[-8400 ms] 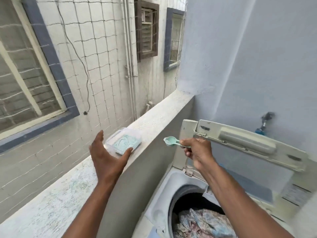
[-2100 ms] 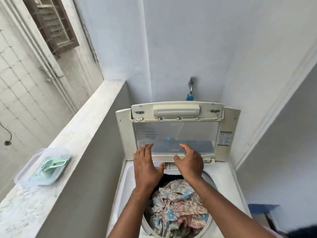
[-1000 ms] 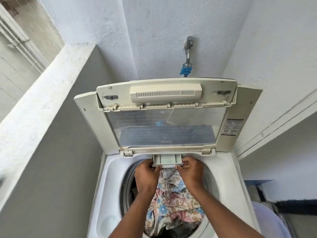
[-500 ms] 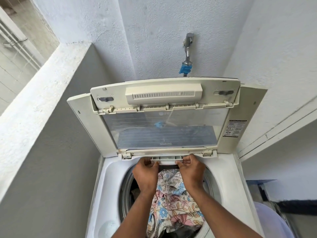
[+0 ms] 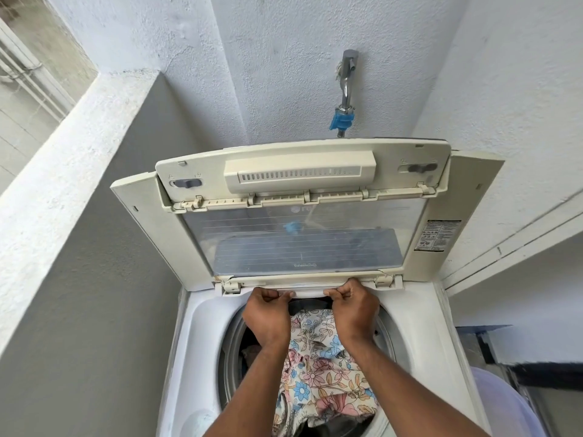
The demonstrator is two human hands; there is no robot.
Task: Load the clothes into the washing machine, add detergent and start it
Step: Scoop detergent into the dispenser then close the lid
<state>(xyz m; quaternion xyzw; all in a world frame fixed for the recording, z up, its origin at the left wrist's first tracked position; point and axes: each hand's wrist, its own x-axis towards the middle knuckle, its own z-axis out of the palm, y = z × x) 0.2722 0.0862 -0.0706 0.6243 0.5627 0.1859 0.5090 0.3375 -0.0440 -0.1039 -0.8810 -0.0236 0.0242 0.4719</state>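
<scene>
1. The detergent drawer (image 5: pixel 307 293) sits at the back rim of the tub opening, just under the hinge line of the raised lid (image 5: pixel 303 222). Only a thin white front edge shows between the two hands; it looks nearly flush with its slot.
2. Its long axis runs left to right, 9 o'clock to 3 o'clock, so its travel is along the 12–6 line, in toward the back of the washing machine (image 5: pixel 202 342).
3. The left hand (image 5: pixel 268 313) has its fingers curled narrow, with the tips on the drawer's left end. The drawer lies at about 1 o'clock from that hand's middle.
4. The right hand (image 5: pixel 355 309) mirrors it, fingers curled tight on the right end, with the drawer at about 11 o'clock from it. Both hands are equally near, one at each end.
5. Whether the fingers pinch the edge or only press against it I cannot tell.
6. The clothes (image 5: pixel 318 367), a floral heap, fill the tub directly at 6 o'clock of the drawer, below both wrists.
7. My judgement: an even push from both ends toward 12 o'clock would seat the drawer; uneven pressure could skew it in the slot.
8. The lid stands upright behind, so closing it means bringing it down toward 6 o'clock.
</scene>
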